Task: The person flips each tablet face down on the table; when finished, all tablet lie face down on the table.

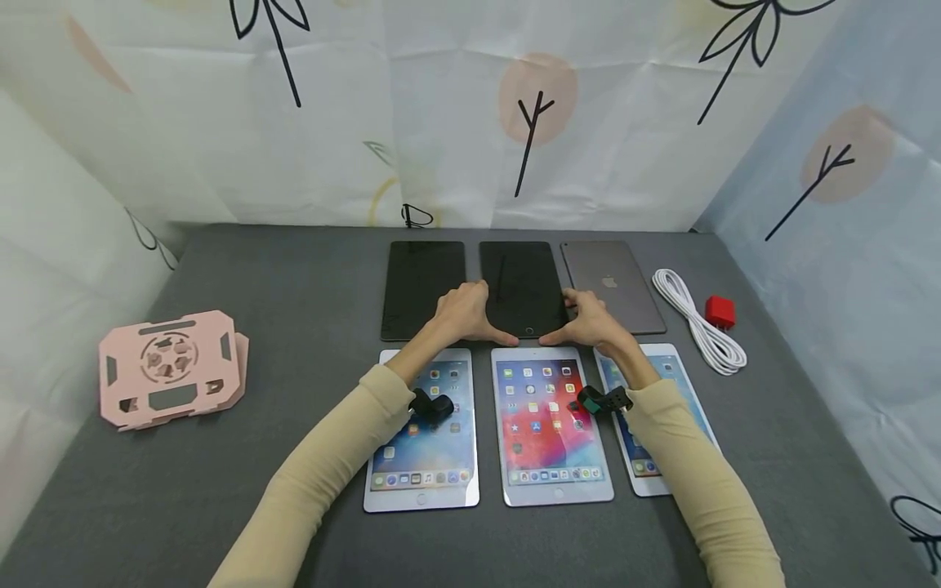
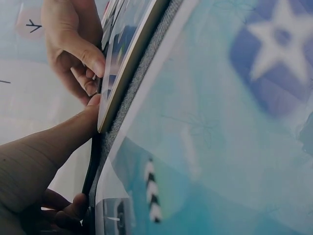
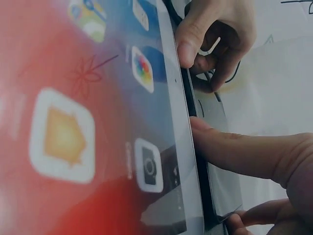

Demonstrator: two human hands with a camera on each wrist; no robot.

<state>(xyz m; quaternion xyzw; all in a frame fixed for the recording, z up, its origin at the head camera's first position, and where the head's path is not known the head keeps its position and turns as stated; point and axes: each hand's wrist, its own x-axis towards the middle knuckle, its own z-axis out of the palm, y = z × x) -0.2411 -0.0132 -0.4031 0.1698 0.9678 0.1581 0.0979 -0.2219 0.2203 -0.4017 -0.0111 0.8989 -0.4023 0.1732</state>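
Both hands are at a black tablet (image 1: 520,282), the middle one of the back row, which lies screen up with its home button toward me. My left hand (image 1: 470,314) holds its left side, thumb along the near edge. On the opposite side my right hand (image 1: 588,320) grips it, thumb at the near edge and fingers by the right side. The two thumbs point toward each other. In the right wrist view the dark tablet edge shows beyond a lit white tablet (image 3: 183,147). Fingertips under the tablet are partly hidden.
Another black tablet (image 1: 422,286) lies left, a grey tablet (image 1: 613,286) face down right. In front are white tablets, left (image 1: 456,425), middle (image 1: 547,425) and right (image 1: 672,367), with lit screens. A coiled white cable (image 1: 698,322), red charger (image 1: 720,312) and pink slotted stand (image 1: 172,371) lie outward.
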